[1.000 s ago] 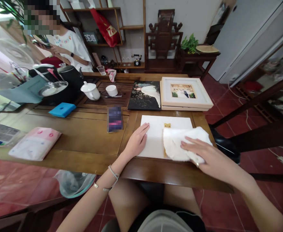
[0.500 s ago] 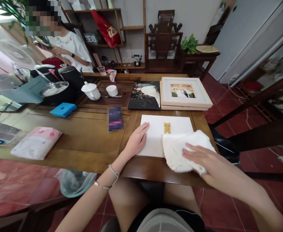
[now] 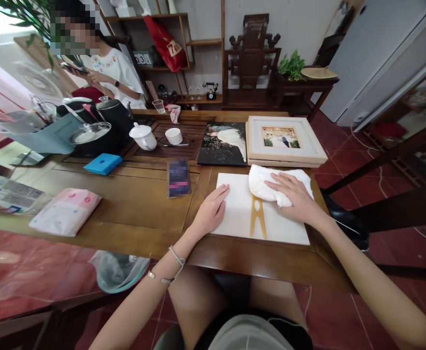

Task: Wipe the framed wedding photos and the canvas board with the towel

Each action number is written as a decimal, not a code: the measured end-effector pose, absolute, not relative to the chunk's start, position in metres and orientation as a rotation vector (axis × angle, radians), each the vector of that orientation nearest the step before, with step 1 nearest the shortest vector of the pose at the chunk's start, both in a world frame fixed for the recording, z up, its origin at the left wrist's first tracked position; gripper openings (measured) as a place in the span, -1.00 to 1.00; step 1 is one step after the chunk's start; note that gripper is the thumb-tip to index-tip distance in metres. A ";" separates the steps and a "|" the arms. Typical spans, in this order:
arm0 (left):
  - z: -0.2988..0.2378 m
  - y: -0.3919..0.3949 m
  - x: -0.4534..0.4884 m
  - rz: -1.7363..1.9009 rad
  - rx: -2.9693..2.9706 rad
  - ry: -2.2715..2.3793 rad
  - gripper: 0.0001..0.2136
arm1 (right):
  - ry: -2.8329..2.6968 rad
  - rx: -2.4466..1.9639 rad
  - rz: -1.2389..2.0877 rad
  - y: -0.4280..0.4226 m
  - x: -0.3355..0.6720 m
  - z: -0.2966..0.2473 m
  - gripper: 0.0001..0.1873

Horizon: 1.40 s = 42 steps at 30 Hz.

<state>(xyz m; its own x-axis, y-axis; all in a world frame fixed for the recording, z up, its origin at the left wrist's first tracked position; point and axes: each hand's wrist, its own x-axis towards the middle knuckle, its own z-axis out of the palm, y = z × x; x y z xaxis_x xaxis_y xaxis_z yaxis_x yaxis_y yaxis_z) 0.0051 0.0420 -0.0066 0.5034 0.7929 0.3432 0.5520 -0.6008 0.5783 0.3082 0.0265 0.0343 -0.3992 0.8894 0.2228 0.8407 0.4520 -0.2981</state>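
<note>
A white flat board (image 3: 234, 218) with a gold stand piece (image 3: 257, 218) on its back lies face down on the wooden table (image 3: 136, 204). My left hand (image 3: 211, 211) rests flat on the board's left edge, fingers stretched out. My right hand (image 3: 293, 195) presses a white cloth (image 3: 267, 184) against the board's far right part, fingers spread over the cloth.
Beyond the board lie a dark photo print (image 3: 224, 143) and a white framed photo (image 3: 283, 141). A phone (image 3: 178, 177), pink tissue pack (image 3: 67, 211), blue sponge (image 3: 103, 163), teapot (image 3: 143, 137), cup (image 3: 174, 136) and kettles sit on the table. A person (image 3: 107, 73) sits at the far left.
My right hand has slid the cloth from the board's near right corner up to its far edge, uncovering the gold stand piece. My left hand stays in place.
</note>
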 end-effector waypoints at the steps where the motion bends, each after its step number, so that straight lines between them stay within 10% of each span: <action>1: -0.006 0.042 0.005 0.831 2.356 1.113 -0.57 | -2.353 -1.478 0.216 0.035 0.307 0.035 -0.38; 42: -0.010 0.044 0.005 0.881 2.395 1.103 -0.58 | -2.565 -1.620 0.144 0.062 0.235 0.069 -0.47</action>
